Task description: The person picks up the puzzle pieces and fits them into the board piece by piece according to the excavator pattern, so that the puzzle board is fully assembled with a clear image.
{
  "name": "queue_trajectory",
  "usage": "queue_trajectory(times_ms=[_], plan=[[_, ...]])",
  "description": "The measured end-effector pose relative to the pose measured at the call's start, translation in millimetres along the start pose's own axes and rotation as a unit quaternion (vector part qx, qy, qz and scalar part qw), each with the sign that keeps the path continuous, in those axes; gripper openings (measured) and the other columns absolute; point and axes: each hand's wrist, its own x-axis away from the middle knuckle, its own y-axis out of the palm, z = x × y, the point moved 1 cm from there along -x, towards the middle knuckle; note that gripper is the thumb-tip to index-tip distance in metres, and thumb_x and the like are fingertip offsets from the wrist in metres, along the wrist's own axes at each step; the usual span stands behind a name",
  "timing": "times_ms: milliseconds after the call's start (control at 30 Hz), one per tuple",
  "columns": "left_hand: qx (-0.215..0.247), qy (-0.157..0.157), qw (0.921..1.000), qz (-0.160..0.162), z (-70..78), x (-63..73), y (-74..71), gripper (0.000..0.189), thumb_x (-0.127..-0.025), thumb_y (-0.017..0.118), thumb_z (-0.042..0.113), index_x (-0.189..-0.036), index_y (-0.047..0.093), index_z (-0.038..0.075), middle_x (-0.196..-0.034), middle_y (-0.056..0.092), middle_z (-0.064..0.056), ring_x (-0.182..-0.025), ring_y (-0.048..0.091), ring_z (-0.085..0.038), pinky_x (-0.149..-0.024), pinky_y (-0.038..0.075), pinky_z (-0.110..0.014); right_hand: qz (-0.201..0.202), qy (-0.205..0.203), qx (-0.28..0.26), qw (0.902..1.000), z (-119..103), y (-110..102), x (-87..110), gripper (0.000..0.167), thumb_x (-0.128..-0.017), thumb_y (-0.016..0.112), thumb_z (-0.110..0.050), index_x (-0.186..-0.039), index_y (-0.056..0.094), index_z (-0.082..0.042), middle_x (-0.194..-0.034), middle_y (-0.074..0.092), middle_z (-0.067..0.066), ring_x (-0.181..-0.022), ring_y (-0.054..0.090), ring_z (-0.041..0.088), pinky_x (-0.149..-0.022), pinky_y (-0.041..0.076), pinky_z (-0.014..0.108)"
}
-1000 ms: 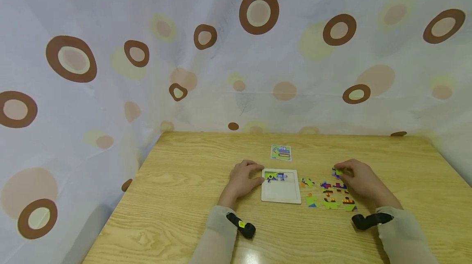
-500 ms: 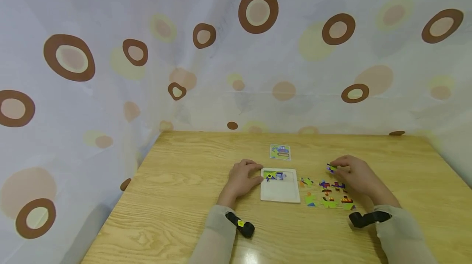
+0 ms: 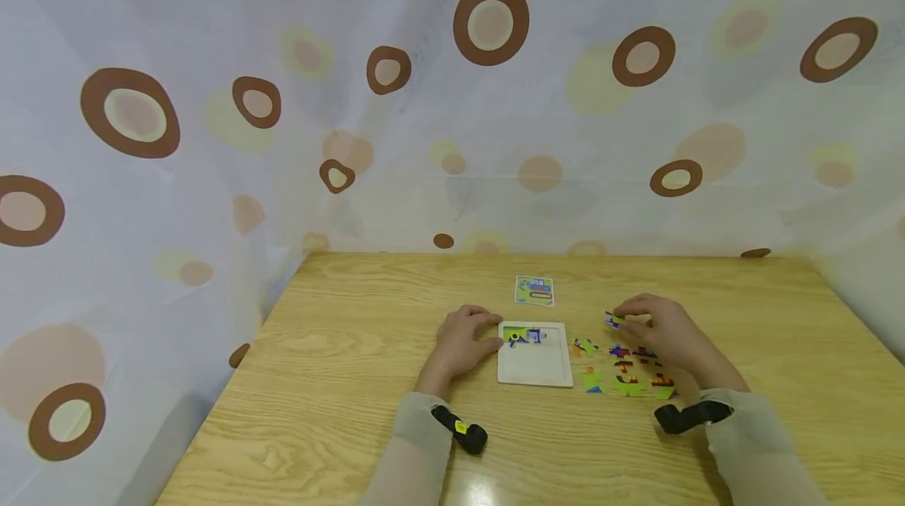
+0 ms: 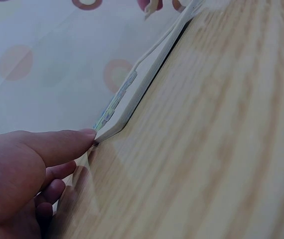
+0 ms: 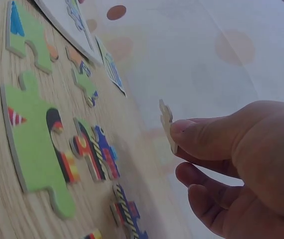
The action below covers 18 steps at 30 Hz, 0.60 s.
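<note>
In the head view my right hand [image 3: 661, 331] holds a small jigsaw puzzle piece [image 3: 612, 320] between thumb and fingers, above the table and right of the tray. The right wrist view shows this puzzle piece [image 5: 168, 127] almost edge-on in the pinch. My left hand [image 3: 463, 341] rests at the left side of a white square puzzle tray [image 3: 533, 379], its thumb and forefinger touching that edge. From the left wrist, the thumb [image 4: 67, 144] lies straight against the tray's corner. Joined pieces [image 3: 525, 335] with a green, yellow and purple picture lie in the tray's upper left.
Several loose puzzle pieces [image 3: 628, 386] lie on the wooden table [image 3: 368, 317] right of the tray, below my right hand. Behind the tray is a small picture card [image 3: 534, 291] of a digger-like vehicle. A patterned curtain [image 3: 410, 121] hangs along the table's back and left.
My right hand has lifted the puzzle piece from beside the loose pieces and carried it left, toward the tray. My left hand stays at the tray's edge.
</note>
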Motion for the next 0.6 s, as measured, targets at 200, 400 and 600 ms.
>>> queue_trajectory(times_ms=[200, 400, 600], plan=[[0.002, -0.003, 1.0, 0.002, 0.3, -0.5, 0.7, 0.037, -0.093, 0.07, 0.03, -0.128, 0.068, 0.021, -0.135, 0.053, -0.003, -0.126, 0.042, -0.03, -0.103, 0.03, -0.053, 0.001, -0.003, 0.002, 1.0, -12.2, 2.2, -5.7, 0.026, -0.094, 0.066, -0.005, -0.119, 0.068, 0.003, -0.119, 0.062, 0.02, -0.109, 0.058, 0.042, -0.082, 0.052, 0.054], [0.001, -0.004, 1.0, 0.002, -0.7, -0.5, 1.3, 0.036, -0.093, 0.07, 0.031, -0.127, 0.068, 0.021, -0.134, 0.053, -0.003, -0.126, 0.043, -0.03, -0.103, 0.03, -0.053, -0.002, -0.006, -0.007, 1.0, -23.7, 5.1, -12.6, 0.024, -0.094, 0.066, -0.005, -0.117, 0.07, 0.0, -0.119, 0.061, 0.018, -0.111, 0.057, 0.042, -0.081, 0.052, 0.051], [-0.001, -0.002, 1.0, 0.002, -1.8, -1.5, 2.0, 0.036, -0.093, 0.069, 0.031, -0.128, 0.067, 0.021, -0.135, 0.052, -0.003, -0.127, 0.043, -0.03, -0.103, 0.03, -0.053, -0.008, -0.02, -0.009, 0.9997, -33.2, 11.6, -19.3, 0.024, -0.094, 0.066, -0.005, -0.118, 0.07, 0.0, -0.121, 0.06, 0.019, -0.11, 0.057, 0.041, -0.081, 0.052, 0.052]])
